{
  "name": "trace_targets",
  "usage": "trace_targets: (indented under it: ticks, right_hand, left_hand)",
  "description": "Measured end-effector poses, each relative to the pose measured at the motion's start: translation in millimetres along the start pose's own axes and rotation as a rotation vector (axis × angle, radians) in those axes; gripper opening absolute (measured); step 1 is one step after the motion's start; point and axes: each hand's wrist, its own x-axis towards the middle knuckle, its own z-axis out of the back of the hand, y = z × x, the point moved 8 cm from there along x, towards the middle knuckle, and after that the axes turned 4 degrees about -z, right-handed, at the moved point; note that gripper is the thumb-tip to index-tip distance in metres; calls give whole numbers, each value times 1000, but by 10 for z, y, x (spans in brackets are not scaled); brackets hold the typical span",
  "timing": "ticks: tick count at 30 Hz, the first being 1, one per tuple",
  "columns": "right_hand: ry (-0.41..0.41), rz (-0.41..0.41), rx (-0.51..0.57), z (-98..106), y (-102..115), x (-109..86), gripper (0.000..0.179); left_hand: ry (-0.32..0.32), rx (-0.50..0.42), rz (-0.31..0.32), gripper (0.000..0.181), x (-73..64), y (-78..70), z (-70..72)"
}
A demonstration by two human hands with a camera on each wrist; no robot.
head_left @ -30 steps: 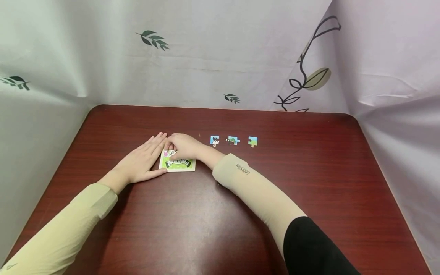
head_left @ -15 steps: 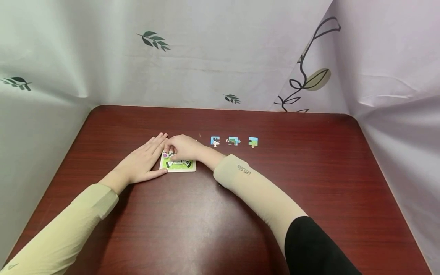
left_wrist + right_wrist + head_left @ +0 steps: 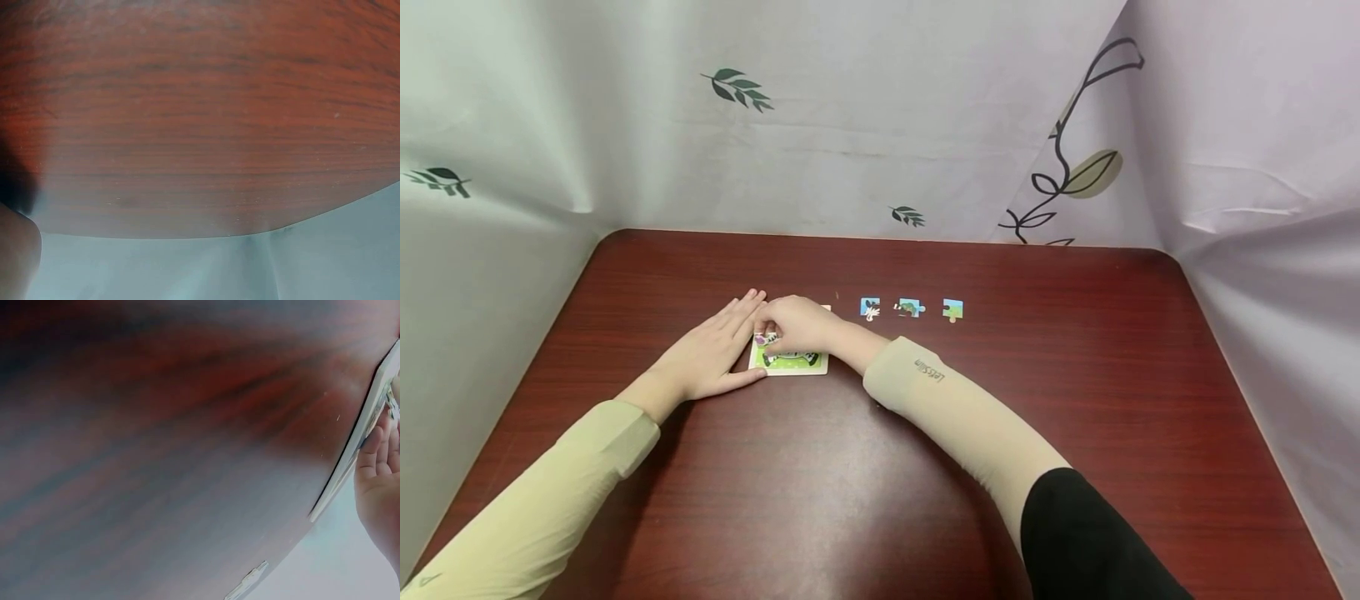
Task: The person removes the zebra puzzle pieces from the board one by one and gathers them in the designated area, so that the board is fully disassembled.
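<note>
Count, large to small: 1 cloth [image 3: 820,142], hung behind and along both sides; 1 table [image 3: 850,492], dark red-brown; 2 pale sleeves [image 3: 966,412] on my arms, black fabric [image 3: 1086,533] above the right one; 2 hands; 1 puzzle board [image 3: 797,372] with a zebra picture and pale border; 3 loose puzzle pieces [image 3: 953,309], blue and green.

Left hand [image 3: 707,354]: flat, fingers straight, beside the board's left edge, thumb at its near left corner. Right hand [image 3: 797,323]: over the far part of the board, fingers bent, tips narrow together at its left side; I cannot tell whether they pinch a piece.

Edges: the table's far edge runs along the cloth, corners rounded. The board lies left of the table's middle, near border in view, much of the far border under my right hand. Room: table surface stretches from the board toward me, and right beyond the pieces. The 3 pieces stand in a row right of the board, gaps between them, none touching.
</note>
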Motion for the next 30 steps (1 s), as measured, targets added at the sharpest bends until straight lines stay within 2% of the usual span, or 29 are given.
trace_targets:
  ticks: [8, 22, 30]
  right_hand:
    - [-18, 4, 26, -7, 13, -1, 12]
    - [-48, 7, -17, 2, 24, 1, 9]
    - [-39, -12, -30, -18, 22, -7, 9]
  left_hand:
    - [5, -7, 7, 99, -7, -4, 10]
    - [17, -3, 13, 100, 5, 5, 0]
    - [2, 5, 1, 100, 0, -7, 6]
